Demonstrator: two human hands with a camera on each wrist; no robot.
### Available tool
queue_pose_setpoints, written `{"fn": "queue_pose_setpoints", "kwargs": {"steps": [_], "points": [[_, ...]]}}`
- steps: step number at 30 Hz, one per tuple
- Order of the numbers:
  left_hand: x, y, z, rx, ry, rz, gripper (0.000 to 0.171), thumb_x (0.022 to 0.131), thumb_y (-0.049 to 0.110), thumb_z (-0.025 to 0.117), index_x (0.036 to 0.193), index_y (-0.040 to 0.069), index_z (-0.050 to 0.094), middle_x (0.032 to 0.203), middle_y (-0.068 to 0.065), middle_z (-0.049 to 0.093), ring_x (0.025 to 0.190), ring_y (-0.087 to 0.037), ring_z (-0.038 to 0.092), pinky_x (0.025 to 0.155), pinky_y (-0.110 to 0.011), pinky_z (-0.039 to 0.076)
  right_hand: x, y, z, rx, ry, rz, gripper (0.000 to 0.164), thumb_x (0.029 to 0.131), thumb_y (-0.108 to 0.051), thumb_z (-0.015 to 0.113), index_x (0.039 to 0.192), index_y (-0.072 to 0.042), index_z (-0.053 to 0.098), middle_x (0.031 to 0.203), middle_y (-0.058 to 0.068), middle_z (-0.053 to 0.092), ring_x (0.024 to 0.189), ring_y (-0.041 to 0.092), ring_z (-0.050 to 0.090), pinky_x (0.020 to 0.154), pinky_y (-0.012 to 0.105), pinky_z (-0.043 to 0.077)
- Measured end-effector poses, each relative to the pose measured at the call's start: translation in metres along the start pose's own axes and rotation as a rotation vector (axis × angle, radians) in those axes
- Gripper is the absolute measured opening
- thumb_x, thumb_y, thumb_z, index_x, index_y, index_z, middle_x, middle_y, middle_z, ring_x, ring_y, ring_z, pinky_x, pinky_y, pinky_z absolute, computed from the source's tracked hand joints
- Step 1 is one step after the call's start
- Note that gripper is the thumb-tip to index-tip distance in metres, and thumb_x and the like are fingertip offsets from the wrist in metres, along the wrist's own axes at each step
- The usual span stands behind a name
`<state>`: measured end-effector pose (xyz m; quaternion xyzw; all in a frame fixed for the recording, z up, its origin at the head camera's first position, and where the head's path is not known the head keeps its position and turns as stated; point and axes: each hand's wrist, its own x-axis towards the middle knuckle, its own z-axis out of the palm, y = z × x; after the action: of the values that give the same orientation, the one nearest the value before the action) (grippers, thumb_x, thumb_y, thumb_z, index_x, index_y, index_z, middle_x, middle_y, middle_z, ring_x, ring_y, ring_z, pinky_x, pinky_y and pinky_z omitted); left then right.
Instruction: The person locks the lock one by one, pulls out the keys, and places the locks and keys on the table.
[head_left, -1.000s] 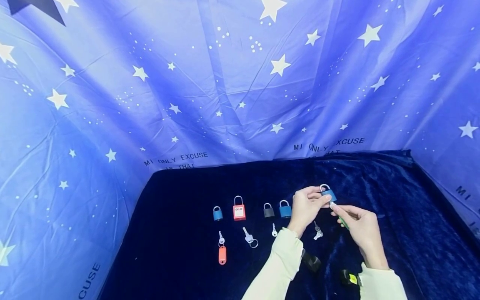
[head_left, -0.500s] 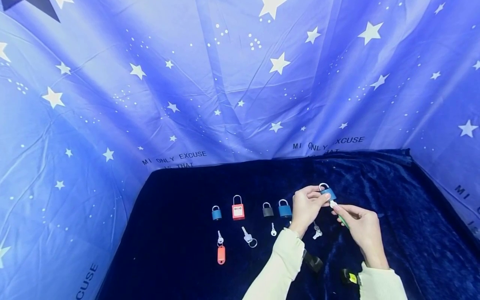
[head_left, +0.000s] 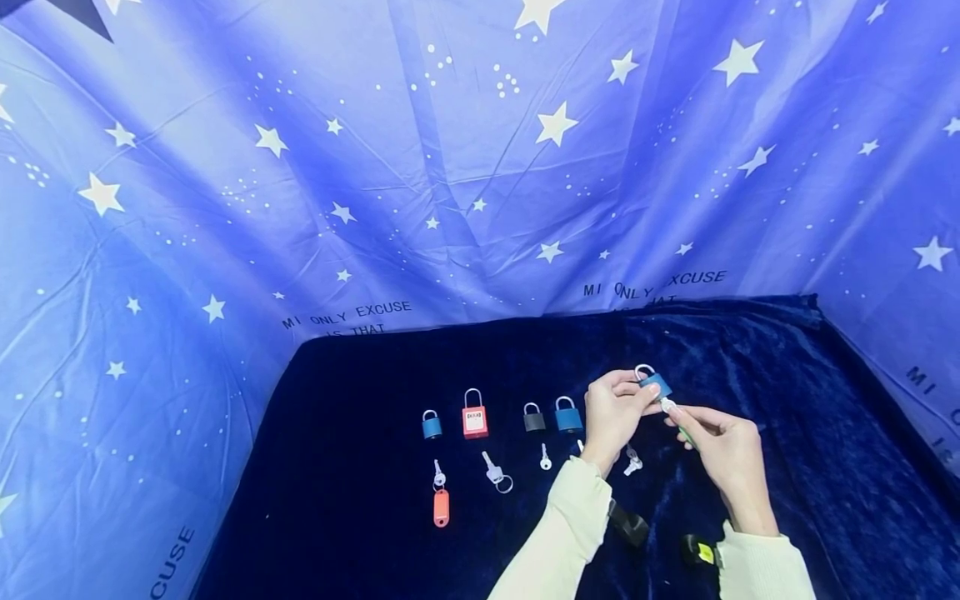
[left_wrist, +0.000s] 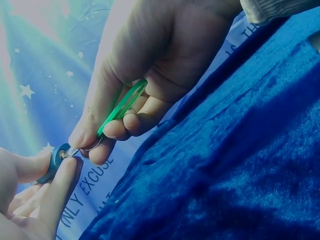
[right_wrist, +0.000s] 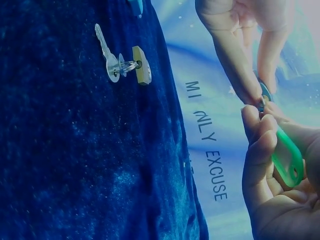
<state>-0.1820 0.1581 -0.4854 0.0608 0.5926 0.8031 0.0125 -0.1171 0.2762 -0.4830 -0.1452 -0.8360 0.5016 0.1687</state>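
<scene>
My left hand (head_left: 613,417) pinches a blue padlock (head_left: 656,385) between thumb and fingers, above the dark cloth. Its silver shackle leans up and to the left; whether the shackle is locked I cannot tell. From the right, my right hand (head_left: 723,446) pinches the head of a silver key (head_left: 667,406) at the padlock's underside. In the left wrist view the key's blade meets the brass keyhole (left_wrist: 63,154), with its tip hidden. A green key tag (left_wrist: 120,107) hangs on the key's ring and lies against the right palm; the right wrist view shows this tag (right_wrist: 290,160) too.
On the dark blue velvet cloth (head_left: 360,467) stand a small blue padlock (head_left: 432,427), a red padlock (head_left: 475,422), a dark grey padlock (head_left: 533,421) and a larger blue padlock (head_left: 568,419). Keys lie before them, one with an orange tag (head_left: 441,508). A starry curtain (head_left: 450,167) hangs behind.
The padlock has tipped slightly to the left in my left hand. The green tag shows less beside my right fingers. The head view has shifted a little.
</scene>
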Motion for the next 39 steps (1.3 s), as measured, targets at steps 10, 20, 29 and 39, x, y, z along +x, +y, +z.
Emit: {"fn": "queue_pose_setpoints", "kwargs": {"steps": [10, 20, 29, 39], "points": [[-0.0025, 0.0023, 0.0029, -0.052, 0.019, -0.02, 0.015, 0.082, -0.008, 0.073, 0.095, -0.004, 0.07, 0.076, -0.014, 0.072, 0.073, -0.028, 0.073, 0.062, -0.027, 0.06, -0.0004, -0.0025, -0.0022, -0.002, 0.013, 0.001, 0.032, 0.092, -0.028, 0.072, 0.106, 0.001, 0.075, 0.074, -0.005, 0.075, 0.058, 0.012, 0.066, 0.053, 0.021, 0.052], [-0.0041, -0.001, 0.0044, -0.083, 0.037, -0.009, 0.016, 0.082, -0.009, 0.072, 0.097, -0.007, 0.069, 0.075, -0.017, 0.071, 0.077, -0.046, 0.071, 0.061, -0.027, 0.06, -0.0015, -0.0057, -0.0032, -0.008, 0.02, 0.013, 0.033, 0.092, -0.028, 0.071, 0.106, 0.002, 0.075, 0.073, -0.005, 0.074, 0.058, 0.012, 0.065, 0.053, 0.022, 0.052], [-0.0048, -0.0024, 0.0049, -0.124, 0.038, -0.016, 0.014, 0.083, -0.01, 0.071, 0.096, -0.006, 0.068, 0.072, -0.008, 0.068, 0.079, -0.051, 0.069, 0.061, -0.028, 0.06, -0.001, -0.0074, -0.0044, -0.009, 0.007, 0.032, 0.035, 0.093, -0.029, 0.071, 0.108, 0.003, 0.074, 0.073, -0.005, 0.074, 0.057, 0.012, 0.066, 0.053, 0.022, 0.053], [-0.0044, 0.0006, 0.0048, -0.126, 0.039, -0.015, 0.015, 0.083, -0.011, 0.07, 0.097, -0.006, 0.067, 0.071, -0.001, 0.065, 0.076, -0.045, 0.071, 0.061, -0.028, 0.06, -0.0015, -0.0101, -0.0057, 0.013, -0.016, 0.045, 0.037, 0.094, -0.029, 0.07, 0.11, 0.005, 0.073, 0.071, -0.014, 0.072, 0.059, 0.012, 0.067, 0.055, 0.022, 0.055]]}}
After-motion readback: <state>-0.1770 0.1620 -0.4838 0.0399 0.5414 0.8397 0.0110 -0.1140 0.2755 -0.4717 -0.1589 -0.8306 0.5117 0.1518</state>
